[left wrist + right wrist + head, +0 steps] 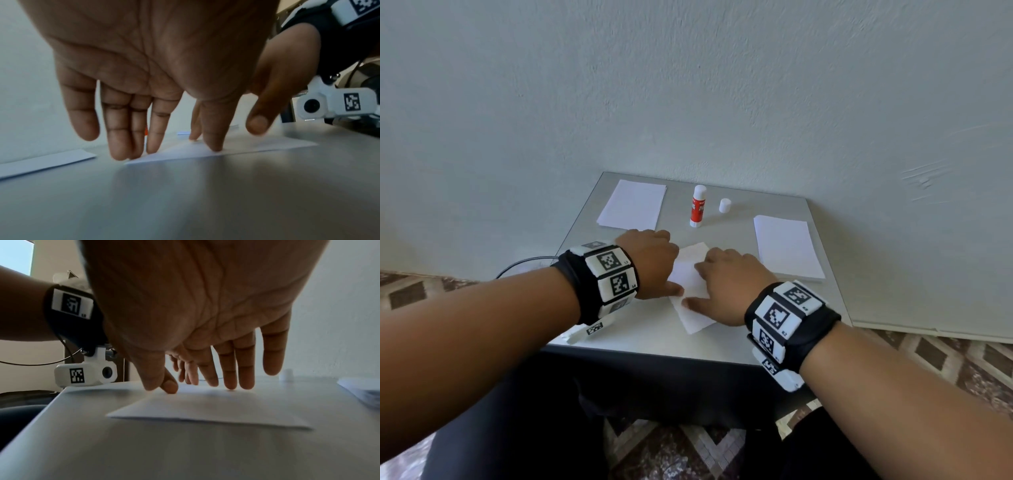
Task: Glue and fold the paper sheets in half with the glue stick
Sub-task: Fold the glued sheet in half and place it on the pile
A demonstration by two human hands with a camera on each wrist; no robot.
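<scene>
On the small grey square counter (722, 346) set against a pale wall, a folded white paper sheet (693, 274) is lying near the front middle, and both bare hands are pressing on it. Seen from the head view, the left hand (650, 262) is resting on the sheet's left part and the right hand (729, 284) on its right part, the two hands sitting just beside each other. In the left wrist view, the left hand's fingers (121, 138) are extending straight down, with the fingertips and thumb touching the sheet's edge; its grip is spread apart, clamping nothing. In the right wrist view, the right hand's fingers (240, 366) are likewise reaching straight and slightly fanned, tips and thumb bearing on the paper; that grip is also apart, holding nothing. Behind the hands, a red-and-white glue stick (698, 206) is standing upright and uncapped, with its small white cap (725, 205) standing just beside it to the right. A stack of white paper sheets (632, 205) is lying at the far left of the counter, and a second white paper stack (787, 248) is lying along the right side, near the right hand. Both wrists are wearing black bands with black-and-white marker tiles (611, 274).
</scene>
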